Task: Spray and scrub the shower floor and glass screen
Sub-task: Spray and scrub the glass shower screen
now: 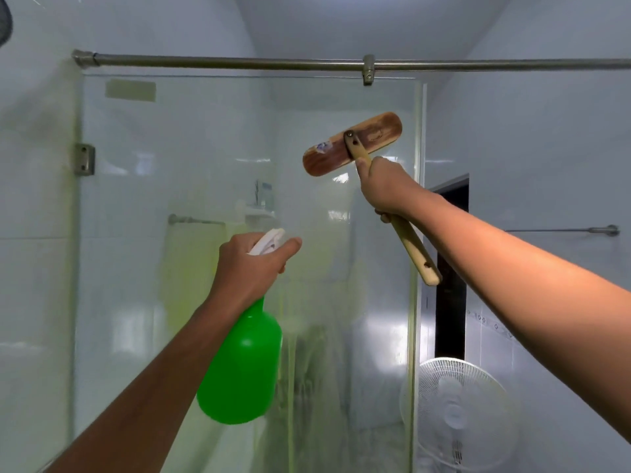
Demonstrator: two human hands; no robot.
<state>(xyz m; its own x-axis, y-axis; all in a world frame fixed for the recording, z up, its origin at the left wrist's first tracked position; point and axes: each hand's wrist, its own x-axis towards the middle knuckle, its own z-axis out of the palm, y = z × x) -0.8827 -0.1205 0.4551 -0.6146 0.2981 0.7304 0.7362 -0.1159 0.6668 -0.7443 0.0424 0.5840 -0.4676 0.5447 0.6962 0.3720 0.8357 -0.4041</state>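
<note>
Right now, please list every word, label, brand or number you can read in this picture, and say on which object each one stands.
No text can be read anywhere.
Sticker on the wooden brush head: worn, too blurred to read.
Pale rectangular label on the glass screen: shows no legible print.
Green spray bottle: no label visible.
Packet on the shelf behind the glass: too blurred to read.

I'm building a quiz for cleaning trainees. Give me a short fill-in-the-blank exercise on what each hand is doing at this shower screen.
1. The left hand grips a ____ spray bottle.
2. The right hand holds the brush by its ____ handle.
3. The brush head is raised against the ____ screen.
4. A white ____ stands at the lower right.

Missing words: green; wooden; glass; fan
</note>
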